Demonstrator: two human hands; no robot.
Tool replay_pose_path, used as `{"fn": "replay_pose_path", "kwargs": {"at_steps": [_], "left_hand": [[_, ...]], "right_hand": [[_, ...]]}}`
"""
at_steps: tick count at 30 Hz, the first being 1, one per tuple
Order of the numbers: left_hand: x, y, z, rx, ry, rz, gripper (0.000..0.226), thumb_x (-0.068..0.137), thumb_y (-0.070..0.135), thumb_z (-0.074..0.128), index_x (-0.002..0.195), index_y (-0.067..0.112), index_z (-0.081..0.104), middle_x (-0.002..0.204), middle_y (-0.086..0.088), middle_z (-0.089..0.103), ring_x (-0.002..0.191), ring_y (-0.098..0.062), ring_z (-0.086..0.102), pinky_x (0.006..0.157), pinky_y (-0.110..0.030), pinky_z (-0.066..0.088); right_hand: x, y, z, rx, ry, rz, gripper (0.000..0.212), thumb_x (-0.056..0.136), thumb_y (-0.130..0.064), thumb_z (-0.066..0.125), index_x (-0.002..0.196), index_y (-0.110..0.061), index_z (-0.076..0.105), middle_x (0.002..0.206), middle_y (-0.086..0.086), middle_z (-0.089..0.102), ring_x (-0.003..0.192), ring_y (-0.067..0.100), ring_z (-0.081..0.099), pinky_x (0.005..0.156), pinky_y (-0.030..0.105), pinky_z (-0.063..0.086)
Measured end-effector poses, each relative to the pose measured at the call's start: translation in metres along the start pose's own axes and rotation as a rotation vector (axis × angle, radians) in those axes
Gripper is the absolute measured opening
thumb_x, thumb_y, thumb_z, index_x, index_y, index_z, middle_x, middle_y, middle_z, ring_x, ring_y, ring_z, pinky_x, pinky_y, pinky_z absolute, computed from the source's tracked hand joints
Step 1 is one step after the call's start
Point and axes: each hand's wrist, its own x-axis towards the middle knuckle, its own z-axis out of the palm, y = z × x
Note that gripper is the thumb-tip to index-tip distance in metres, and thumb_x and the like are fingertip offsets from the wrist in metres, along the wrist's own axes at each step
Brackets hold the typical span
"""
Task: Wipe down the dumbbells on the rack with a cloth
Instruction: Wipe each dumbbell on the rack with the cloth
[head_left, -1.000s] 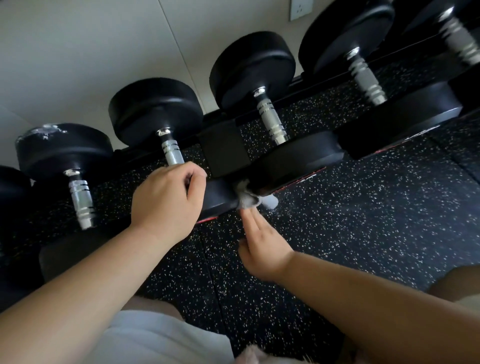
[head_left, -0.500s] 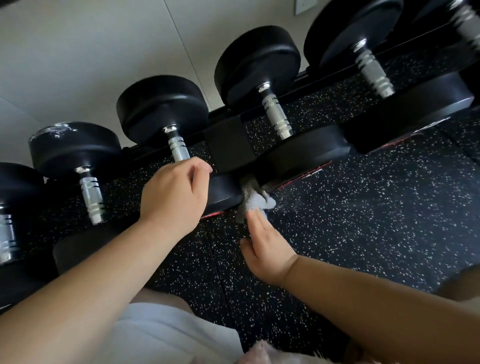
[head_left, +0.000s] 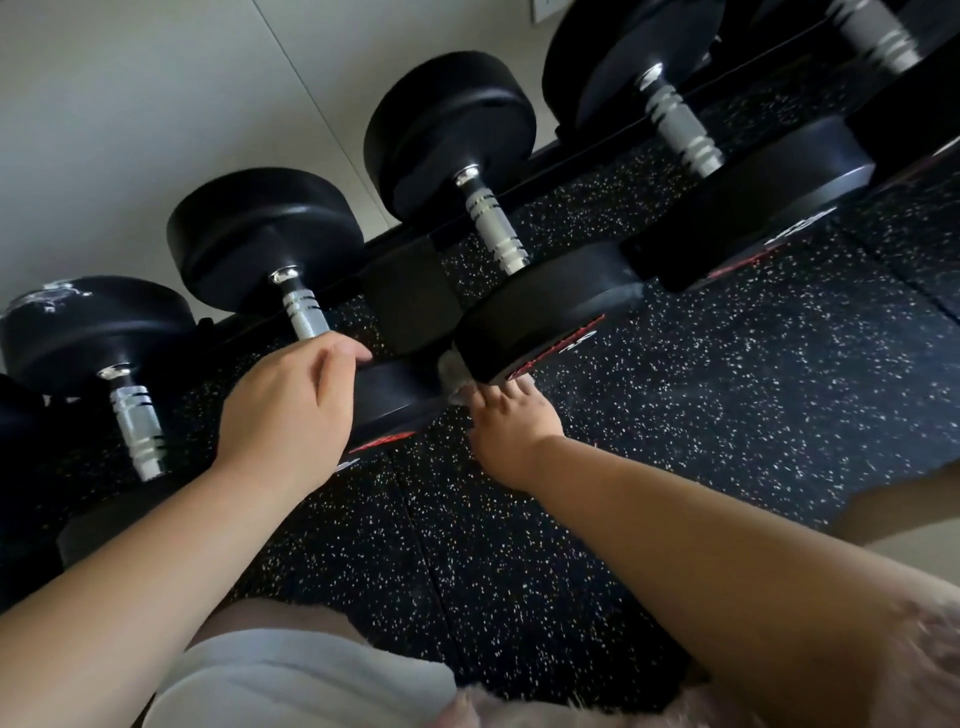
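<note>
Currently left hand (head_left: 291, 410) grips the chrome-handled black rubber dumbbell (head_left: 395, 387) on the black steel rack (head_left: 410, 296), while right hand (head_left: 514, 423), fingers straight, presses the small white cloth (head_left: 451, 371) into the gap, half hidden by the neighbouring dumbbell head (head_left: 540, 312).

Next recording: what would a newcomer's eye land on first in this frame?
A diagonal row of black dumbbells with chrome handles dominates the upper half, against a pale wall. At centre, the left hand grips a dumbbell at its near end, while the right hand presses a pale cloth with straight fingers into the gap between two near heads. White-speckled black floor fills the space below.
</note>
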Motion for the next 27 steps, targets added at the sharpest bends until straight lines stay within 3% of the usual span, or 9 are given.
{"fn": "replay_pose_path", "kwargs": {"at_steps": [4, 10, 13, 20, 23, 25, 27], "left_hand": [[0.0, 0.001, 0.001, 0.0, -0.007, 0.002, 0.049, 0.098, 0.045, 0.024, 0.105, 0.034, 0.071, 0.101, 0.009, 0.072, 0.094, -0.017, 0.061, 0.076, -0.037, 0.044], [0.001, 0.003, 0.001, 0.019, 0.006, 0.001, 0.049, 0.097, 0.046, 0.024, 0.104, 0.035, 0.071, 0.101, 0.01, 0.073, 0.095, -0.019, 0.062, 0.076, -0.038, 0.046], [0.002, 0.004, 0.002, 0.031, 0.012, 0.007, 0.047, 0.098, 0.047, 0.025, 0.101, 0.034, 0.07, 0.1, 0.01, 0.073, 0.096, -0.02, 0.063, 0.079, -0.04, 0.05], [0.0, 0.004, 0.001, 0.026, 0.05, -0.007, 0.058, 0.096, 0.056, 0.019, 0.1, 0.031, 0.071, 0.096, 0.007, 0.073, 0.095, -0.023, 0.064, 0.078, -0.044, 0.054], [0.001, 0.006, 0.001, 0.028, 0.062, -0.013, 0.062, 0.096, 0.058, 0.016, 0.101, 0.032, 0.071, 0.096, 0.01, 0.073, 0.095, -0.018, 0.063, 0.079, -0.042, 0.054], [0.001, 0.006, 0.001, 0.035, 0.07, -0.012, 0.061, 0.096, 0.058, 0.016, 0.1, 0.032, 0.071, 0.095, 0.011, 0.073, 0.094, -0.016, 0.062, 0.078, -0.04, 0.053], [0.002, 0.004, 0.001, 0.042, 0.079, -0.008, 0.06, 0.096, 0.057, 0.016, 0.099, 0.031, 0.071, 0.093, 0.01, 0.073, 0.093, -0.016, 0.061, 0.075, -0.039, 0.052]], "right_hand": [[-0.01, -0.008, 0.007, 0.028, -0.017, 0.059, 0.076, 0.106, -0.037, 0.03, 0.161, -0.001, -0.009, 0.169, 0.023, -0.006, 0.156, 0.043, -0.007, 0.125, 0.051, -0.01], [0.002, -0.007, -0.009, 0.191, -0.043, 0.029, 0.072, 0.101, -0.027, 0.042, 0.161, -0.007, 0.009, 0.159, 0.019, 0.031, 0.147, 0.039, 0.028, 0.123, 0.043, 0.017], [0.007, -0.005, -0.011, 0.18, -0.06, 0.034, 0.073, 0.1, -0.027, 0.044, 0.161, -0.007, 0.009, 0.158, 0.018, 0.035, 0.145, 0.038, 0.033, 0.123, 0.043, 0.021], [-0.021, -0.011, -0.002, -0.016, -0.133, 0.028, 0.076, 0.105, -0.034, 0.033, 0.159, 0.006, -0.003, 0.166, 0.027, 0.007, 0.155, 0.044, 0.002, 0.126, 0.049, -0.005], [-0.007, -0.009, -0.007, 0.049, -0.103, 0.025, 0.074, 0.101, -0.029, 0.04, 0.16, 0.002, 0.008, 0.161, 0.023, 0.022, 0.151, 0.04, 0.02, 0.126, 0.044, 0.013], [0.007, -0.01, -0.015, 0.114, -0.063, 0.043, 0.065, 0.099, -0.031, 0.045, 0.155, -0.003, 0.025, 0.153, 0.017, 0.034, 0.143, 0.036, 0.037, 0.119, 0.042, 0.029], [0.01, -0.017, -0.015, 0.107, -0.049, -0.024, 0.062, 0.1, -0.038, 0.044, 0.151, -0.004, 0.035, 0.153, 0.02, 0.034, 0.146, 0.04, 0.033, 0.121, 0.045, 0.027]]}}
